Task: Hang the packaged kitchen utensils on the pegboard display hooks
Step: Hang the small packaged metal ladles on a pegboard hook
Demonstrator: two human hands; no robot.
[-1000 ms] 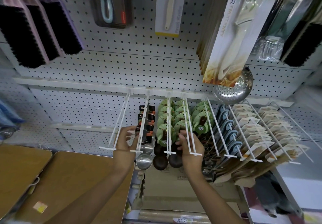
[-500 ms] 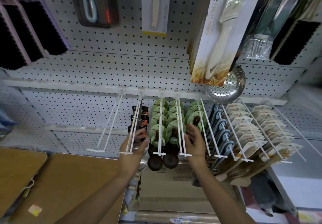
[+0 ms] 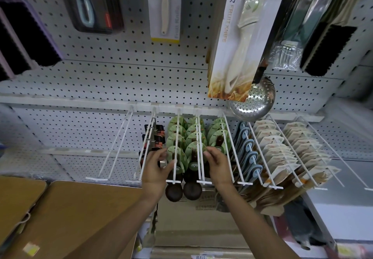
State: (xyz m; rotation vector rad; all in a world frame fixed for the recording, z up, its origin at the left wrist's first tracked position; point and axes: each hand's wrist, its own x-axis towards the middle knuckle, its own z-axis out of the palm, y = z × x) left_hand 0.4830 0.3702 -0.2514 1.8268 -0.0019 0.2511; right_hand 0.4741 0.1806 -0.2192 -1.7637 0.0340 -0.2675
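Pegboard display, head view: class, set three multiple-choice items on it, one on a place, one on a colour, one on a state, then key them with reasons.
1. Where does the perforated steel skimmer hang?
A. below the fruit knife box
B. on the leftmost hook
C. on the wooden boards

2. What colour are the header cards between the hands?
A. red
B. green
C. yellow

3. What is the state of the leftmost double hook?
A. full
B. half full
C. bare

Key: 1 A, its bowl shows just under the box's lower edge. 2 B, the round cards are green. 3 C, nothing hangs on its wires.
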